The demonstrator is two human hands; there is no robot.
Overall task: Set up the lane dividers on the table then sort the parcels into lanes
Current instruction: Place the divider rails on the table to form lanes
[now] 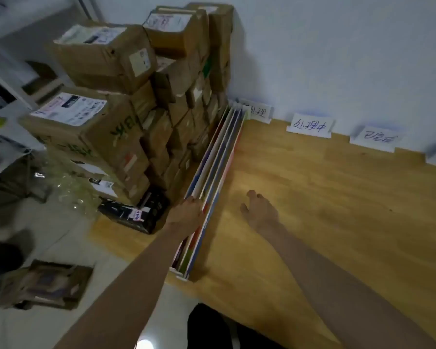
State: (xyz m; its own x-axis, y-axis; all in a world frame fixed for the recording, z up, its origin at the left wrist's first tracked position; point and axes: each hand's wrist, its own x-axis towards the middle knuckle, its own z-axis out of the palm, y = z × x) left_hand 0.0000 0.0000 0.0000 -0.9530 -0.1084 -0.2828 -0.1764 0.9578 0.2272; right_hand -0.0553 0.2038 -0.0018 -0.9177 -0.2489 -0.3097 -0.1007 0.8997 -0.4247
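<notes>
1. Several lane dividers [219, 157] stand on edge, bunched together in one pack just to the right of my left hand [186, 212], running away from me toward the wall. None is spread out into lanes yet.
2. My left hand is clamped on the top edge of one of the leftmost boards at the near part of the pack. My right hand [259, 210] is off to the right of the pack, fingers loosely spread and holding nothing, low over the bare table [337, 197].
3. The boards look thin, flat and stiff, probably light, so I'd guess one slides out easily but wobbles if grabbed only at one end. Pinching the top edge nearer the middle with both hands seems safer.
4. The parcels [136, 109] are stacked high just left of my left hand, cardboard with labels. The pile looks tippy, so I'd take them from the top.
5. No bins here. Paper signs [310, 125] lean along the wall beyond my right hand, with nothing in front of them.
</notes>
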